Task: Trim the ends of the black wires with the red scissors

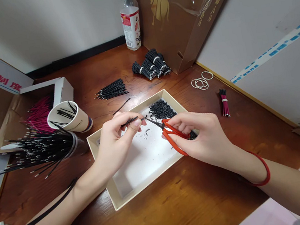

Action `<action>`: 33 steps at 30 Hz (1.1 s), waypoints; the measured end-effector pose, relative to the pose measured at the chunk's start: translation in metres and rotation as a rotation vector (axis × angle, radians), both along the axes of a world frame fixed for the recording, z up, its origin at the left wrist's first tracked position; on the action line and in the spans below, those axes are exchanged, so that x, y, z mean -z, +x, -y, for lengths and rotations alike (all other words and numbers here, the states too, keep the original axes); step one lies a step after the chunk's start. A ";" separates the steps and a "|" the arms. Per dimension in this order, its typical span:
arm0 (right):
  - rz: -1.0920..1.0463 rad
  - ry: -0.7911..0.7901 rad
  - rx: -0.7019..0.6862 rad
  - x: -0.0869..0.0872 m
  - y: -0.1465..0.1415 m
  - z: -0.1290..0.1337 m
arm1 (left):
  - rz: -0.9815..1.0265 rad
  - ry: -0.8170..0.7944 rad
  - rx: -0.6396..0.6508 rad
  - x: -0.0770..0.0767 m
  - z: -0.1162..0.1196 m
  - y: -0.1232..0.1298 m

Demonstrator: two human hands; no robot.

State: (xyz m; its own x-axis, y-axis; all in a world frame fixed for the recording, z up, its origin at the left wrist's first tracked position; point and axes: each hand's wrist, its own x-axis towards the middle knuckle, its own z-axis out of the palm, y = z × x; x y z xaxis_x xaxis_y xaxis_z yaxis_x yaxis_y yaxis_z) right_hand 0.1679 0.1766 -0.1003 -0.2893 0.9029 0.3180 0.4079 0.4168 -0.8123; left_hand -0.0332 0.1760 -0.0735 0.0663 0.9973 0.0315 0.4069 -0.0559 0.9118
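Observation:
My left hand [122,134] pinches a short black wire [127,122] between thumb and fingers above a shallow cream box [148,186]. My right hand [199,131] is closed around the red handles of small pliers or cutters [176,148]; I cannot tell which. Their dark tips point left and meet the wire's end, or come very close to it. Inside the box lies a heap of short black offcuts [162,109], with a few loose bits on the white bottom. One black wire [121,106] rests on the table just behind the box.
A paper cup [82,120] with black wires stands at left, beside a clear container [78,144] of black wires and a bunch of magenta wires [40,117]. Behind are a loose wire pile [111,89], tied bundles [155,62] and a bottle [133,31]. Rubber bands [199,84] lie right.

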 end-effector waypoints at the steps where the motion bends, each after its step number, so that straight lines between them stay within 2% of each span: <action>1: 0.000 0.000 0.001 0.000 0.000 0.000 | -0.002 0.000 0.002 0.000 0.000 0.000; 14: 0.001 -0.011 0.009 -0.002 -0.002 0.000 | -0.166 0.065 0.035 -0.001 0.001 0.001; 33: 0.005 0.009 0.020 -0.003 -0.002 0.000 | -0.154 0.065 0.035 -0.003 0.001 0.002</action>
